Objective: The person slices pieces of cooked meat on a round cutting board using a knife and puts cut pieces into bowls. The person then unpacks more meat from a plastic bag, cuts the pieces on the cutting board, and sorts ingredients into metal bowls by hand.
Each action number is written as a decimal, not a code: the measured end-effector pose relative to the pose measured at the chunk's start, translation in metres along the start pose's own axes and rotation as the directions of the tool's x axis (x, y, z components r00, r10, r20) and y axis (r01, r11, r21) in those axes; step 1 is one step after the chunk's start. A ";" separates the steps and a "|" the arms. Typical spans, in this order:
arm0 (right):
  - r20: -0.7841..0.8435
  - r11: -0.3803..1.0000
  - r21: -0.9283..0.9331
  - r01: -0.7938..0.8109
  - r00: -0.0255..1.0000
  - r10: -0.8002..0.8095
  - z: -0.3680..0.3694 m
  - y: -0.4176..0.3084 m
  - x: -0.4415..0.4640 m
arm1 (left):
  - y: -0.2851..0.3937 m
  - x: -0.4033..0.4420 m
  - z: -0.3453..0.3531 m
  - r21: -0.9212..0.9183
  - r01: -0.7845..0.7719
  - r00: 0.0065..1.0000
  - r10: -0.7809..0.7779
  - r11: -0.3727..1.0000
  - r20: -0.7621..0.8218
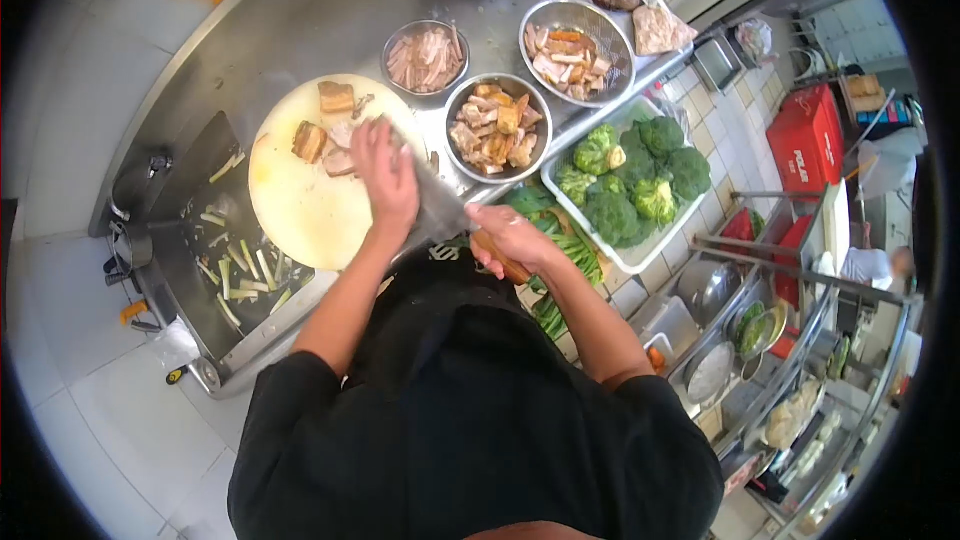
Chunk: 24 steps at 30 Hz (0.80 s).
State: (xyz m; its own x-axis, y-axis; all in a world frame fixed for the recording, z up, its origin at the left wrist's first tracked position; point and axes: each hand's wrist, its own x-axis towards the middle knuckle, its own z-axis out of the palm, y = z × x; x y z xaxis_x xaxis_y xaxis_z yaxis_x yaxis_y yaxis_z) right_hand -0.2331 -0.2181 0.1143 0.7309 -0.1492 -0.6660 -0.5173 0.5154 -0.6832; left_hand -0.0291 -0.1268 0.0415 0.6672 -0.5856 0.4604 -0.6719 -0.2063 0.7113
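My right hand [512,238] is wrapped round the wooden handle of a cleaver [440,202], whose broad blade is blurred and points up and left. Fingers stretched out, my left hand [386,178] lies over the right side of a round pale cutting board [285,205], close beside the blade. Whether it touches the blade or presses on meat under the fingertips, I cannot tell. Chunks of browned pork belly [310,142] lie on the board left of that hand, with another pork chunk [337,96] near the far edge and paler slices [340,162] by the fingers.
Beyond the board stand a bowl of pale meat strips [426,56], a bowl of pork pieces [497,128] and a colander [577,50] of meat. A white basket [640,265] of broccoli is at right. Scallion pieces [240,265] lie in the sink at left; metal shelves [780,270] stand far right.
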 end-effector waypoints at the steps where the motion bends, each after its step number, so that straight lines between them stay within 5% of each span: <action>1: -0.045 0.999 0.033 0.040 0.998 -0.038 -0.006 -0.008 -0.003 | 0.010 0.024 0.013 -0.047 -0.044 0.999 0.045 0.998 0.013; 6: -0.341 0.956 0.246 0.159 0.938 -0.068 -0.028 -0.035 0.009 | -0.021 0.133 0.109 -0.015 -0.237 0.969 0.237 0.971 0.063; 9: -0.385 0.952 0.261 0.161 0.922 -0.051 -0.046 -0.026 0.011 | -0.081 0.153 0.153 0.333 -0.088 0.958 -0.011 0.939 0.285; 12: -0.488 0.953 0.252 0.168 0.873 -0.025 -0.045 -0.013 -0.007 | -0.101 0.151 0.161 0.246 -0.074 0.961 0.003 0.966 0.277; 15: -0.448 0.956 0.248 0.156 0.894 -0.030 -0.047 0.010 -0.026 | -0.071 0.135 0.140 0.300 -0.110 0.994 0.106 0.947 0.031; 18: -0.407 0.972 0.192 0.133 0.912 -0.045 -0.035 0.023 -0.040 | -0.078 0.125 0.076 0.052 -0.141 0.989 0.142 0.989 -0.027; 20: -0.347 0.986 0.138 0.094 0.937 -0.041 -0.032 0.036 -0.041 | -0.068 0.119 -0.010 -0.019 0.285 0.948 -0.278 0.958 0.155; 22: -0.289 0.994 0.073 0.080 0.956 -0.056 -0.010 0.032 -0.039 | -0.098 0.102 -0.062 0.214 0.381 0.918 -0.395 0.899 0.024; 24: -0.219 0.998 -0.060 0.017 0.975 -0.030 0.004 0.031 -0.029 | -0.122 0.086 -0.088 0.528 0.325 0.895 -0.436 0.785 0.097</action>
State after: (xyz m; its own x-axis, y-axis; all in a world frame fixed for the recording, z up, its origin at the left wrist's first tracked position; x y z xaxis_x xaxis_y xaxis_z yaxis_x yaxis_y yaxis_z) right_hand -0.2688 -0.1940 0.1135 0.6304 -0.3460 -0.6949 -0.5307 0.4612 -0.7111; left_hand 0.1390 -0.0830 0.0414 0.8586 -0.5101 0.0502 -0.4801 -0.7660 0.4275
